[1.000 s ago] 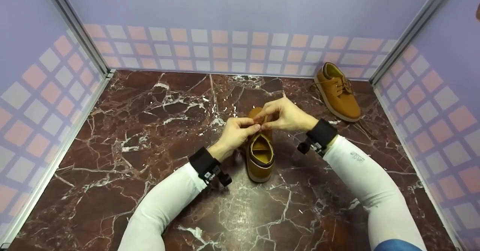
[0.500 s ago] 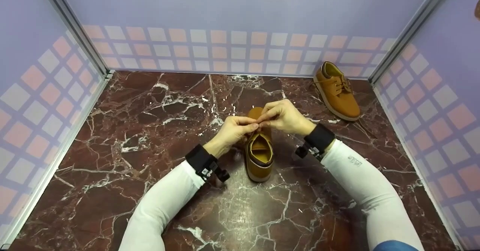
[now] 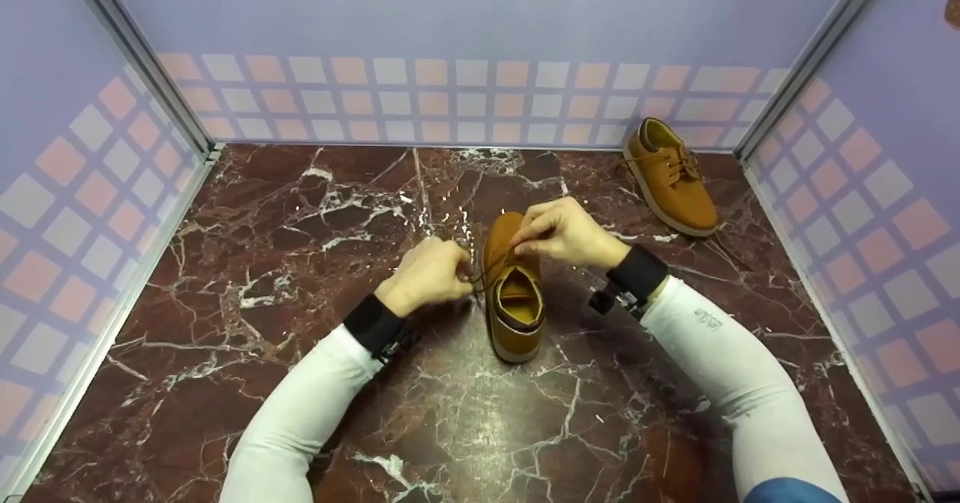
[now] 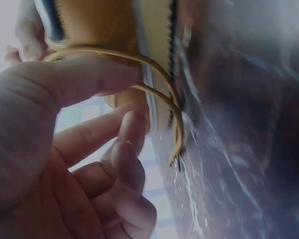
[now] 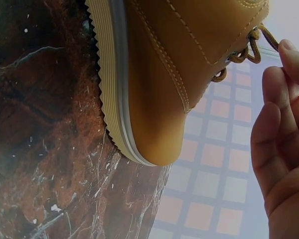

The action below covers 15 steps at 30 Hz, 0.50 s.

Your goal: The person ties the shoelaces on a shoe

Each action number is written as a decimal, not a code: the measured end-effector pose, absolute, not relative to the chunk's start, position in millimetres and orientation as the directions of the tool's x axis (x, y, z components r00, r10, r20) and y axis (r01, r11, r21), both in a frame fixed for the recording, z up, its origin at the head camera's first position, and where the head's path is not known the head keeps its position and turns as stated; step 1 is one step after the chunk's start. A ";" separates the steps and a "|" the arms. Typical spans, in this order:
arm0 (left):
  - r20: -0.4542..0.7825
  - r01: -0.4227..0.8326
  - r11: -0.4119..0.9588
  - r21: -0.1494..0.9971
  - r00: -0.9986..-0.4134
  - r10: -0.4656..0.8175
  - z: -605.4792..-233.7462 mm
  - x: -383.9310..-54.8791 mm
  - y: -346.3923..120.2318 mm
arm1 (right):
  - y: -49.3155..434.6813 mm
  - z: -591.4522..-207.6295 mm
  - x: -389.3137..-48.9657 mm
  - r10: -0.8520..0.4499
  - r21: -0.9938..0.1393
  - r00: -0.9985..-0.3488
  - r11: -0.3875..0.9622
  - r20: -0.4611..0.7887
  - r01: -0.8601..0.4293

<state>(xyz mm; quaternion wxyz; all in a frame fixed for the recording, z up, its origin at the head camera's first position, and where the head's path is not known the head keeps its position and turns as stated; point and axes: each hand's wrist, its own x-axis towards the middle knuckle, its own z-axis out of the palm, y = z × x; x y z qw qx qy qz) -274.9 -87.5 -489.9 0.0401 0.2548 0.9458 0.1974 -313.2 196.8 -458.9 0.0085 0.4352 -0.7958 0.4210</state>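
A tan lace-up shoe stands on the marbled surface in the head view, toe away from me. Above its lacing, my right hand pinches a brown shoelace between thumb and fingertip; the right wrist view shows the lace running taut from the eyelets. Left of the shoe is my left hand, its fingers loosely bent. In the left wrist view its thumb and index fingertip stand apart, and a looped lace passes by the thumb, its ends hanging past the sole. Part of that lace is hidden behind the thumb.
A matching tan shoe rests at the back right, near the wall, with a lace trailing on the surface. Lilac panels with pink and white squares enclose the back and both sides. The dark red marbled surface extends around the shoe.
My left hand has moved away from the right hand, leftward and slightly toward me, off the top of the shoe. The right hand stays nearly in place.
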 end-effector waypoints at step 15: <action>0.156 0.496 0.833 0.245 -0.868 0.471 -498.0 -279.0 -91.1 | 200.5 -457.1 -312.3 -0.686 -0.673 -0.639 0.291 0.348 -0.680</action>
